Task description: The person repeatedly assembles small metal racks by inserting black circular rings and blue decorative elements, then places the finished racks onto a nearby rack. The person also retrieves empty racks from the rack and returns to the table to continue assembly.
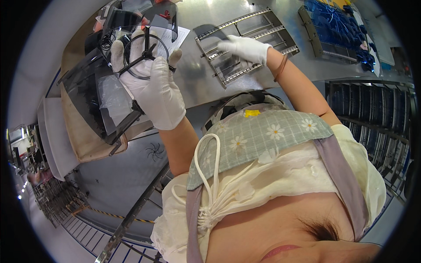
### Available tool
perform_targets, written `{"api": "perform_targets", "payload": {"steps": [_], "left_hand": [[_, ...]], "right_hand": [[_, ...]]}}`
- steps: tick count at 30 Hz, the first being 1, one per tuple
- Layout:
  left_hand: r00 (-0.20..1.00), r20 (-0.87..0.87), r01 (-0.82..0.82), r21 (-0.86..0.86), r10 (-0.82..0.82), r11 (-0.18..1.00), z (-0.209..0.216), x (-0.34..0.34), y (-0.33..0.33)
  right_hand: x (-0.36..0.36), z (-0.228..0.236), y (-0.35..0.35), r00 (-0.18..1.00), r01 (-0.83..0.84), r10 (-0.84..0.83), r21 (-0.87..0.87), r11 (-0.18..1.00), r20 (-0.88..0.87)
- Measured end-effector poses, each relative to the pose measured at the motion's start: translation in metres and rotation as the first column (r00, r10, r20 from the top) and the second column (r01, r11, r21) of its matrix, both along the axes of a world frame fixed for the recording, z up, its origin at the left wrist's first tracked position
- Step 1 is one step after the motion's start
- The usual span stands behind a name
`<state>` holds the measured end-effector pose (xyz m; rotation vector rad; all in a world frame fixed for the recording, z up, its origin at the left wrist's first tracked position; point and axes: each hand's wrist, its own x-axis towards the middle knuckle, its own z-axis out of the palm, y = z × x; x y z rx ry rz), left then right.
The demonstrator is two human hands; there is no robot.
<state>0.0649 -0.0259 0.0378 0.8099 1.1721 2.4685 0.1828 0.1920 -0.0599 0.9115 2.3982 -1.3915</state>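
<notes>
My left hand (151, 85), in a white glove, is raised palm up at the left of the metal table. Its fingers and thumb hold a black three-spoked ring (147, 55), which lies across the palm. My right hand (247, 49), also gloved, reaches over a metal slotted rack (263, 33) that lies flat on the table. At its fingertips is a grey, rounded flat piece (210, 31), smeared and partly see-through, seemingly pinched at its lower edge. The underside of that hand and part of the rack behind it are hidden.
Dark translucent sheets (83, 90) and a clear plastic bag (115, 103) lie beside my left hand, near a white paper (180, 37). A second rack with blue pieces (335, 33) stands at the far right. Shelving (368, 105) is below it.
</notes>
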Motion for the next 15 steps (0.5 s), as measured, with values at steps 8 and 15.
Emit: {"api": "perform_targets", "payload": {"steps": [8, 15], "left_hand": [[0.995, 0.098, -0.022, 0.049, 0.017, 0.999, -0.004, 0.002, -0.002], [0.998, 0.057, -0.031, 0.009, 0.031, 0.999, -0.006, 0.006, 0.002]], "right_hand": [[0.012, 0.000, -0.006, 0.994, 0.095, -0.105, -0.253, 0.963, -0.028], [0.005, 0.031, -0.033, 0.946, 0.103, 0.147, 0.696, 0.711, -0.290]]}}
